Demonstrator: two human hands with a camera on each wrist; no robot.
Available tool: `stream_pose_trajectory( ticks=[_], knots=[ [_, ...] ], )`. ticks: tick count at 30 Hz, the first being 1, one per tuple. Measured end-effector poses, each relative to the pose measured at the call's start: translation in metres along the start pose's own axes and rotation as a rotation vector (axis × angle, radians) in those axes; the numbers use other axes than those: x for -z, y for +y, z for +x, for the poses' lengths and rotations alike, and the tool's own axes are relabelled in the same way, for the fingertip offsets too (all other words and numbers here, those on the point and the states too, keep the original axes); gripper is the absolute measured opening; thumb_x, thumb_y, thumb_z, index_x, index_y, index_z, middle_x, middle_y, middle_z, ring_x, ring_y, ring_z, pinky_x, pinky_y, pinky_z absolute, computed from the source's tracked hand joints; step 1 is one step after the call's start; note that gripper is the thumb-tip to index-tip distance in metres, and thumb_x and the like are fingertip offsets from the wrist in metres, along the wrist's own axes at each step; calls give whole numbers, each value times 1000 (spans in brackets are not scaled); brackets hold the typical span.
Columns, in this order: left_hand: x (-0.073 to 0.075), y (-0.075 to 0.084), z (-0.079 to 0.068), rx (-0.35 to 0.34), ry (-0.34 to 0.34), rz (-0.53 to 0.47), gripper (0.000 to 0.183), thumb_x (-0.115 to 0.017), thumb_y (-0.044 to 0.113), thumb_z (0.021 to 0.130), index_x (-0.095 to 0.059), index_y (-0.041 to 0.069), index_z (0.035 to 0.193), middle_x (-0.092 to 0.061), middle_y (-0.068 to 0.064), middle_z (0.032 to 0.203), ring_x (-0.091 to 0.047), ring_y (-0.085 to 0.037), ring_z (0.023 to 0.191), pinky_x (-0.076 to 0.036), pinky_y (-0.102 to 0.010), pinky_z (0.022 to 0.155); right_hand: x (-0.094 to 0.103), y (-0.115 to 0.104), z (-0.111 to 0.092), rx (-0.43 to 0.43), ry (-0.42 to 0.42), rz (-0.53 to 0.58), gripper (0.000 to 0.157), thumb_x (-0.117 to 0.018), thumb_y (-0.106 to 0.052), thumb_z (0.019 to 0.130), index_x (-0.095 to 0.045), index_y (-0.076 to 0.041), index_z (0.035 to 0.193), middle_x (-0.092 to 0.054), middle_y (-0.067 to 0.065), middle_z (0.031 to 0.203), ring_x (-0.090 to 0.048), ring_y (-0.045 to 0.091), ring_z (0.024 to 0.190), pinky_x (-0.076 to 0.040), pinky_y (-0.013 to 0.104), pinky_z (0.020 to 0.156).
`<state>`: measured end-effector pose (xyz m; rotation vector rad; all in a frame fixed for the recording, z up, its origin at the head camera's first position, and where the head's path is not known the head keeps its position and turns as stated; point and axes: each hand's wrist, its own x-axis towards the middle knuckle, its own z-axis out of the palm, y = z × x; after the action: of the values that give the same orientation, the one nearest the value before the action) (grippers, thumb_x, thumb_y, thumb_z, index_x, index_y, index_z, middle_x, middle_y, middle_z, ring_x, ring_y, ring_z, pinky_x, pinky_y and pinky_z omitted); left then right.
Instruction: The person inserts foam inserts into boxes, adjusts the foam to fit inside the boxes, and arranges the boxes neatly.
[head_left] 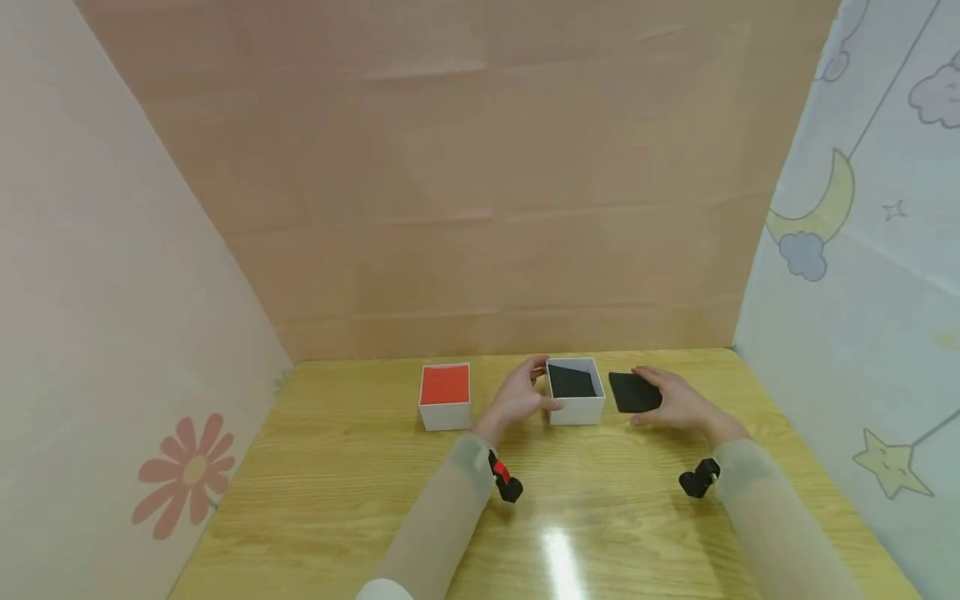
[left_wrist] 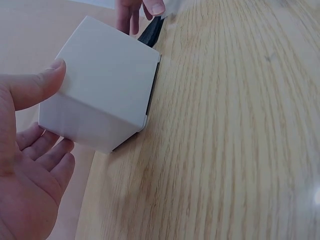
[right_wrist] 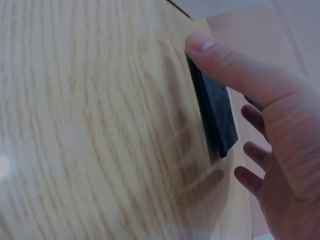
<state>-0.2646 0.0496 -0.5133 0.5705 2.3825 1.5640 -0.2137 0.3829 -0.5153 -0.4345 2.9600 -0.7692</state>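
Note:
A small white box [head_left: 576, 410], open at the top, stands near the table's far edge with a black square piece [head_left: 572, 382] lying inside it. My left hand [head_left: 519, 393] holds this box from its left side. In the left wrist view, the thumb rests on the box's front face and the other fingers reach along its side. To the right of the box is a flat black square pad [head_left: 632, 392], low over the table. My right hand [head_left: 678, 404] spans that pad, fingertips at its far edge and thumb at its near edge. The index finger is hidden in the right wrist view.
A second white box [head_left: 446, 417] with a red square [head_left: 445, 385] at its top stands left of my left hand. The wooden table [head_left: 337, 492] meets a brown paper-like backdrop [head_left: 480, 208] behind, and patterned walls rise at both sides.

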Motion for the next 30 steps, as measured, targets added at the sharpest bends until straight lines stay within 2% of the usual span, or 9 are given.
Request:
stream_pose_trajectory(
  ticks=[5, 12, 20, 30],
  knots=[
    [-2, -1, 0, 2, -15, 2, 95, -95, 14, 81, -45, 8, 161, -56, -6, 157, -51, -31, 147, -41, -48, 120, 0, 2, 0, 11, -28, -15, 111, -94, -42, 78, -39, 8, 160, -38, 39, 159, -34, 64, 144, -30, 78, 112],
    [-1, -2, 1, 7, -1, -2, 94, -94, 14, 84, -43, 10, 163, -54, -7, 159, -48, -35, 148, -40, -52, 121, 0, 6, 4, 68, -17, -81, 103, -93, -36, 80, -41, 12, 156, -44, 41, 153, -41, 65, 136, -36, 78, 106],
    [1, -8, 4, 1, -5, -3, 92, -93, 16, 86, -44, 13, 163, -53, -7, 160, -47, -35, 149, -39, -51, 121, 5, 1, 10, -11, -73, -94, 105, -92, -38, 83, -38, 11, 159, -41, 40, 157, -38, 64, 141, -34, 77, 110],
    [0, -7, 5, -5, -12, -3, 94, -93, 16, 86, -41, 9, 164, -53, -8, 160, -47, -34, 149, -39, -51, 121, -1, 7, 14, -70, -42, -114, 106, -89, -47, 86, -39, 12, 158, -40, 43, 154, -41, 65, 137, -39, 75, 108]
  ],
)
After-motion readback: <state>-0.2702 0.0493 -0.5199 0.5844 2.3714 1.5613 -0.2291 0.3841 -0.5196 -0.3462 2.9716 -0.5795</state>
